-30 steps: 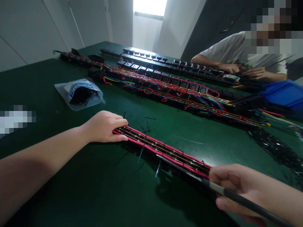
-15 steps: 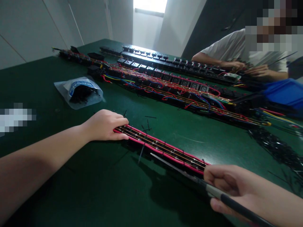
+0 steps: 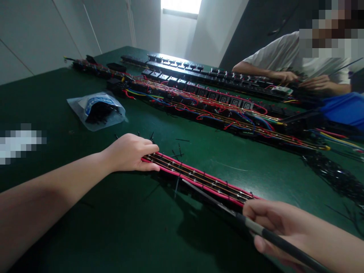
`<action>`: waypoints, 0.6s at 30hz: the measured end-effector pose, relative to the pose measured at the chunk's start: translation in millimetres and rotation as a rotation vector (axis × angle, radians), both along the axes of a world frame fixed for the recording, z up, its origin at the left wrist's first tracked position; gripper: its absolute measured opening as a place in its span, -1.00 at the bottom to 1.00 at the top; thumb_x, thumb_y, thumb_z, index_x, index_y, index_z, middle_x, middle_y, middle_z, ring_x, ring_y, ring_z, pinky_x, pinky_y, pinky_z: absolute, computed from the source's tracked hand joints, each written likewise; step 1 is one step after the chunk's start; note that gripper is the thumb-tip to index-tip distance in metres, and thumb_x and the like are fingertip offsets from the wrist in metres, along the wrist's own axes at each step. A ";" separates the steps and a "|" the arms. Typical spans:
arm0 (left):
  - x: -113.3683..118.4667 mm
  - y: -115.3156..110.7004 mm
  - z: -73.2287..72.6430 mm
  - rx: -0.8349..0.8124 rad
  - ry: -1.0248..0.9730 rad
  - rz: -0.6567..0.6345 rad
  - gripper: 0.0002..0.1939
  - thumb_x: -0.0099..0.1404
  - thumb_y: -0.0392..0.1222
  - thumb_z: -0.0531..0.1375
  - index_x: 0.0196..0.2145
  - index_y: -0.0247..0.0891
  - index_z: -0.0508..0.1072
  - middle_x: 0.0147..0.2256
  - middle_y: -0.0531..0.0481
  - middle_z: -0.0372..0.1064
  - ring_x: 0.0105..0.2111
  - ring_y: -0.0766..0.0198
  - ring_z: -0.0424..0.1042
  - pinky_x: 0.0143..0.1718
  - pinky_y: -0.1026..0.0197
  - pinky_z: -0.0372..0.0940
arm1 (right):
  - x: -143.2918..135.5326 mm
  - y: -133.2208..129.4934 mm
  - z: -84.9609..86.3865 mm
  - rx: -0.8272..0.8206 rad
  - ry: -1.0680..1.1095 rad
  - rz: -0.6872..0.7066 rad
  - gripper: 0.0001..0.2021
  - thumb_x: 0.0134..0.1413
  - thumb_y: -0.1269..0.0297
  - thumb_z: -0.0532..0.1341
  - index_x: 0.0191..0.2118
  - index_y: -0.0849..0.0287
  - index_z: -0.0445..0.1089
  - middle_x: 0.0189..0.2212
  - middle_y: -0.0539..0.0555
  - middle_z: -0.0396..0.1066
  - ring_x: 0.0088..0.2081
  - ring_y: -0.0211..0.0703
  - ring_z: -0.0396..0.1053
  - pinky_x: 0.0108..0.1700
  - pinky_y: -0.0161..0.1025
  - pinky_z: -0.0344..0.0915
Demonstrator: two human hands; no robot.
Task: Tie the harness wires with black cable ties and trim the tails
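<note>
My left hand (image 3: 133,152) is closed around the left end of a narrow black socket strip (image 3: 196,176), thumb and fingers on its two sides. Pink-red wires run along both edges of the strip, with brass-coloured bars between them. Several black cable ties cross it; the tail of one cable tie (image 3: 177,186) sticks out toward me. In my closed right hand (image 3: 274,223) is a slim hand tool (image 3: 256,227) with a long metal tip and grey and black handle. Its tip is beside that tail, at the strip's near edge; I cannot tell whether they touch. The strip's right end is hidden behind my right hand.
Beyond lie long wired socket strips (image 3: 199,110). An opened plastic bag (image 3: 96,110) of black pieces is at left. Loose black offcuts (image 3: 182,140) and a black heap (image 3: 332,178) lie about. A co-worker's hands (image 3: 315,81) work near a blue bin (image 3: 345,113).
My left hand and the strip have shifted slightly right. The tool's tip is now closer to the projecting cable tie tail.
</note>
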State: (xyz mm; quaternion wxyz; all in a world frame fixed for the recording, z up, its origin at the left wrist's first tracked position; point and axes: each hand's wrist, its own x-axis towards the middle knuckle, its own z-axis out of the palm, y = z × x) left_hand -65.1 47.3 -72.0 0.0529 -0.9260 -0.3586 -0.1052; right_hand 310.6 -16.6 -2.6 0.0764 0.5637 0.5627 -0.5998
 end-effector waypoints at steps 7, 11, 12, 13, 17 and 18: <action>1.2 -1.1 1.4 -0.002 -0.014 -0.012 -0.39 0.46 0.30 -0.09 -0.24 -0.26 0.50 -0.45 0.03 0.46 -0.50 0.27 0.44 -0.49 0.23 0.13 | -13.2 3.1 0.1 -0.191 -0.028 -0.052 -0.43 -0.30 -0.24 0.41 -0.39 0.13 0.24 -0.68 -0.18 0.20 -0.72 -0.49 0.09 -0.71 -0.51 0.05; 1.1 -0.6 1.3 -0.004 -0.021 -0.012 -0.38 0.46 0.30 -0.10 -0.23 -0.27 0.51 -0.44 0.02 0.47 -0.49 0.26 0.45 -0.49 0.22 0.13 | -11.1 0.9 -5.7 -0.202 0.016 -0.032 -0.51 -0.18 -0.14 0.40 -0.40 0.12 0.20 -0.72 -0.21 0.18 -0.74 -0.48 0.11 -0.72 -0.52 0.08; 1.0 -0.4 1.2 -0.003 -0.021 -0.013 -0.38 0.46 0.30 -0.10 -0.23 -0.27 0.51 -0.44 0.02 0.47 -0.49 0.27 0.45 -0.49 0.22 0.14 | -10.9 0.7 -7.2 -0.205 0.023 -0.038 -0.52 -0.18 -0.12 0.40 -0.40 0.12 0.20 -0.71 -0.21 0.18 -0.74 -0.48 0.12 -0.72 -0.52 0.09; 0.8 -0.3 1.2 -0.001 -0.019 -0.013 -0.38 0.46 0.30 -0.09 -0.23 -0.27 0.51 -0.43 0.02 0.48 -0.49 0.27 0.45 -0.49 0.22 0.14 | -11.2 0.8 -8.4 -0.207 0.020 -0.048 -0.52 -0.18 -0.10 0.40 -0.40 0.12 0.21 -0.71 -0.20 0.19 -0.74 -0.48 0.12 -0.72 -0.52 0.10; 0.0 -0.1 1.2 0.014 -0.011 0.000 -0.39 0.45 0.30 -0.08 -0.23 -0.25 0.52 -0.43 0.03 0.48 -0.49 0.28 0.45 -0.49 0.23 0.13 | -16.2 2.0 -9.4 -0.202 -0.012 -0.066 -0.52 -0.25 -0.07 0.43 -0.41 0.14 0.23 -0.68 -0.15 0.26 -0.74 -0.48 0.14 -0.73 -0.52 0.10; -0.1 -0.1 1.2 0.018 -0.010 0.000 -0.39 0.45 0.30 -0.07 -0.23 -0.25 0.52 -0.43 0.03 0.48 -0.48 0.28 0.45 -0.49 0.22 0.14 | -17.5 2.1 -9.3 -0.197 -0.014 -0.065 -0.53 -0.24 -0.07 0.43 -0.41 0.14 0.24 -0.67 -0.14 0.28 -0.74 -0.48 0.14 -0.73 -0.52 0.11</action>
